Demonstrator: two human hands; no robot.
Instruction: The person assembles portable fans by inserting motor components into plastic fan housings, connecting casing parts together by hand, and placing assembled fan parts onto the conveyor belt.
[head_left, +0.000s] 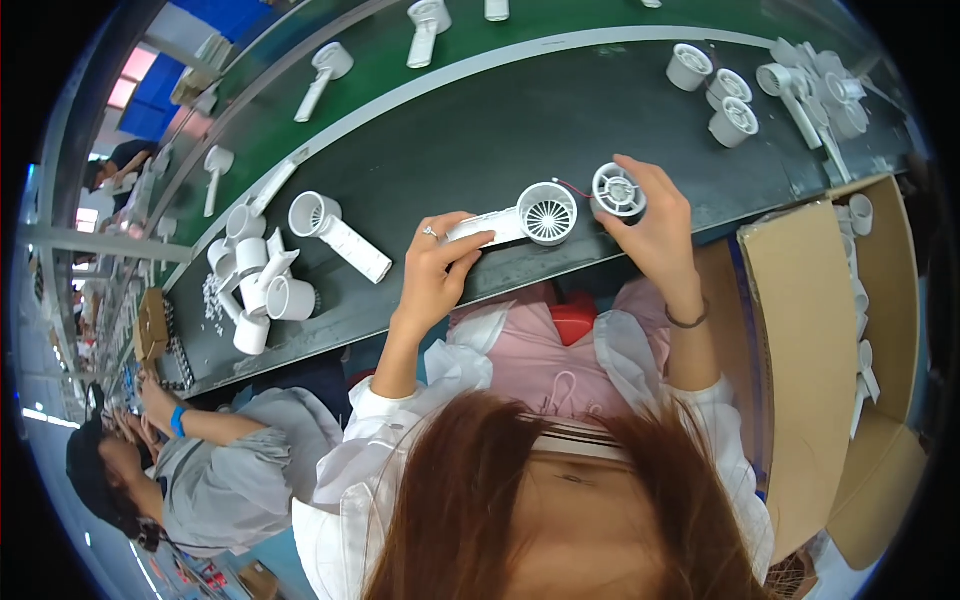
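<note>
My left hand [437, 265] is closed around the handle of a white handheld fan housing [547, 214], which lies over the dark work surface with its round grille facing up. Between the thumb and fingers of my right hand [658, 228] is a white round fan unit [617, 190], its spoked face showing. A thin red wire [570, 187] runs from that unit toward the rim of the housing. The two parts are close together but apart. To the left of my left hand rests another white fan housing [340, 236] with its handle pointing toward me.
White fan housings [248, 275] pile up at the left, beside small white bits [213, 303]. Several round fan units [733, 122] and more housings [820, 90] sit at the far right. Beyond runs a green belt [380, 75] carrying housings. Near right stands an open cardboard box [810, 370]; a co-worker [230, 470] sits at left.
</note>
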